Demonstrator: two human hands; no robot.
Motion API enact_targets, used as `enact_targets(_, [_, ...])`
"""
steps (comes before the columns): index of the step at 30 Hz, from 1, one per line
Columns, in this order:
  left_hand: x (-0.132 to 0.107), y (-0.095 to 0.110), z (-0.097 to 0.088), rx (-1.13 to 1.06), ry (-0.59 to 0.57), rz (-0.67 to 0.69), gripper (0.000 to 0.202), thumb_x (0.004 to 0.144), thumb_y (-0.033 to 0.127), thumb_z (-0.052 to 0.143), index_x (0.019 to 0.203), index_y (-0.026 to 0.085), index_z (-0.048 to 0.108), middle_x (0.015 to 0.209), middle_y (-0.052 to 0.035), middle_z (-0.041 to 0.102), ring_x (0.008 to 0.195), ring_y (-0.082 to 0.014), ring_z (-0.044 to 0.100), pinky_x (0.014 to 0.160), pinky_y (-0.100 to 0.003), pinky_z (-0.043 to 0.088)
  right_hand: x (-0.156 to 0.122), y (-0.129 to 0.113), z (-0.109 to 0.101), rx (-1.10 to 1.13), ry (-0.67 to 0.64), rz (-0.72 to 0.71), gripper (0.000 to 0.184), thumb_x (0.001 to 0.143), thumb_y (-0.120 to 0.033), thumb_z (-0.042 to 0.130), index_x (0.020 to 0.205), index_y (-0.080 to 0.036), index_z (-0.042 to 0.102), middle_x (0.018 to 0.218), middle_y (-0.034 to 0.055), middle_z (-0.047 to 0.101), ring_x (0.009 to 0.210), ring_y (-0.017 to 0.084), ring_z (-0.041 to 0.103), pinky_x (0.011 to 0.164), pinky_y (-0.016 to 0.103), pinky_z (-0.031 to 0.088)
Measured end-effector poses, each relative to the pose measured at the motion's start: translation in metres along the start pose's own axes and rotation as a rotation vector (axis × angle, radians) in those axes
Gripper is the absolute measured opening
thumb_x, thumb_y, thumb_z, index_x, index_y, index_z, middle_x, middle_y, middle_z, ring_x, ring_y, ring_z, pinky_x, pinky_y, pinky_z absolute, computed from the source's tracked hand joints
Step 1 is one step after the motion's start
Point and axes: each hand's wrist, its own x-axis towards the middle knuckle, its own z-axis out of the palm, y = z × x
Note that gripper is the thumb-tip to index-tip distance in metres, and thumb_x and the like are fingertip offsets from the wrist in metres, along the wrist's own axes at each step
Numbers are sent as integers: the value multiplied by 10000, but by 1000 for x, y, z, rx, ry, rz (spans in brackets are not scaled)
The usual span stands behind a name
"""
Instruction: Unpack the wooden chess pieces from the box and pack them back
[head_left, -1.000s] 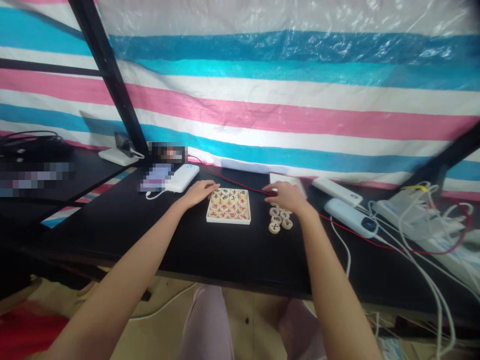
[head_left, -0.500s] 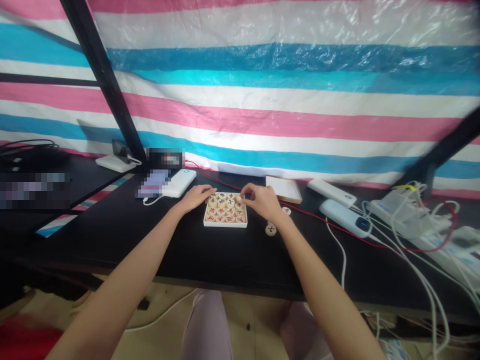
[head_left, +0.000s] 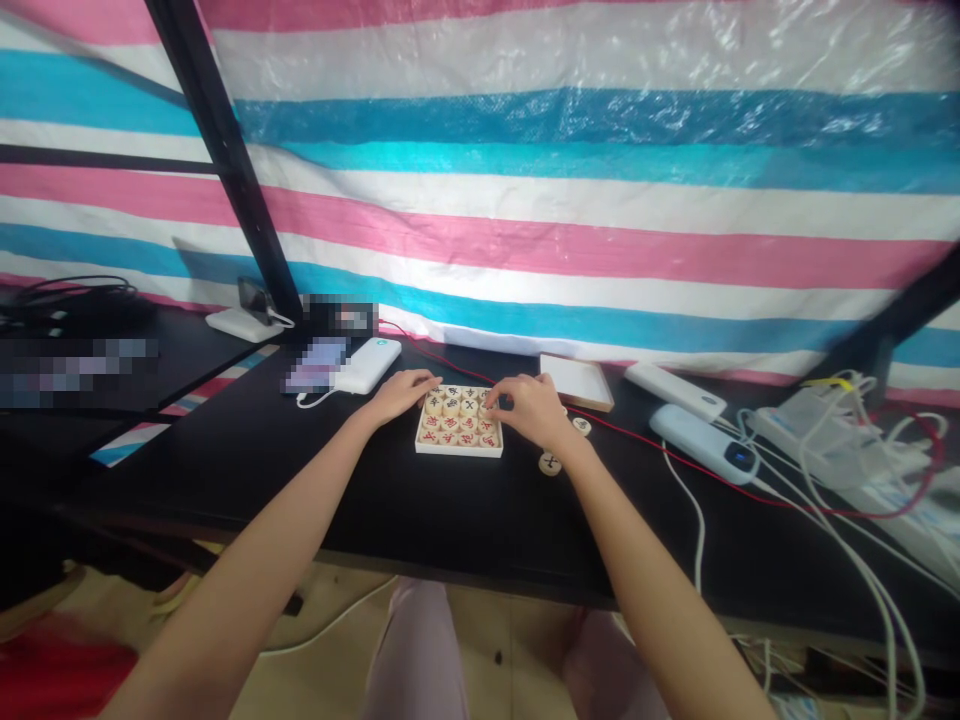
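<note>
Box (head_left: pixel 459 451) of pieces (head_left: pixel 466 424) on the tabletop (head_left: pixel 360 490), left hand (head_left: pixel 405 395) at far left corner, right hand (head_left: pixel 529 405) over right edge, right grip narrow, either hold impossible to tell, loose pieces (head_left: pixel 550 464) right of box

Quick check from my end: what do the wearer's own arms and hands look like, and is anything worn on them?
Left hand and right hand are ungloved. Left forearm and right forearm are bare: no sleeve, watch, bracelet or cable shows on them. Rings: too small to tell.
</note>
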Motion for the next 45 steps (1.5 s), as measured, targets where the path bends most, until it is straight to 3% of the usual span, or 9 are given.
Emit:
enact_targets(6, [0,0,0,-7,0,10,439,831,570,405,659,187,532,555,11,539,583,-166,527,600,-269,354,-1,-2,1,55,12,-33,74,775,-283,665,714,-249,690,938,-12,681,887,186,525,738,323,254])
enact_targets(13, [1,-1,0,6,-13,8,447,835,574,397,678,185,549,568,6,550,595,-169,531,614,-271,358,2,9,9,429,-9,-45,59,750,-180,660,788,-183,705,844,15,647,706,110,559,689,251,398])
enact_targets(17, [1,0,0,11,-8,5,442,833,569,397,693,185,565,580,2,563,609,-176,538,620,-273,359,4,11,11,470,20,-12,58,752,-176,649,779,-182,700,828,14,666,735,118,578,703,237,425])
enact_targets(21, [0,1,-1,7,-6,5,436,832,566,401,692,188,565,579,3,565,608,-175,540,617,-270,357,2,11,-2,306,39,48,117,816,-256,588,823,-221,700,867,1,693,774,136,596,721,259,413])
enact_targets(24, [0,1,-1,3,-9,3,435,831,569,404,695,189,565,573,6,561,605,-174,545,618,-268,361,-4,23,-19,66,30,222,143,822,-284,571,893,-249,689,881,-5,699,818,167,606,734,296,395])
enact_targets(29, [0,1,-1,-4,-9,-4,426,827,567,413,709,189,571,566,7,554,605,-177,545,614,-268,365,-16,57,-25,-96,-242,427,232,677,-270,708,903,-222,686,891,30,683,843,198,610,685,284,407])
enact_targets(35, [0,2,-1,-12,-8,-3,443,824,576,407,654,188,536,560,6,545,592,-169,530,611,-270,361,-11,60,-15,83,-180,343,137,703,-158,653,837,-152,679,813,57,670,765,166,603,683,264,434])
enact_targets(40, [-1,2,-1,-2,-10,-6,450,828,578,397,666,184,544,568,4,550,594,-172,527,604,-272,356,0,9,-2,490,57,63,230,748,-218,641,967,-171,588,903,29,645,719,118,585,696,255,462])
enact_targets(45, [-1,1,0,15,5,26,421,839,537,407,645,186,533,550,16,534,576,-156,507,597,-265,342,5,-35,27,558,33,-202,62,784,-154,606,829,-184,577,912,21,608,813,127,578,770,261,440])
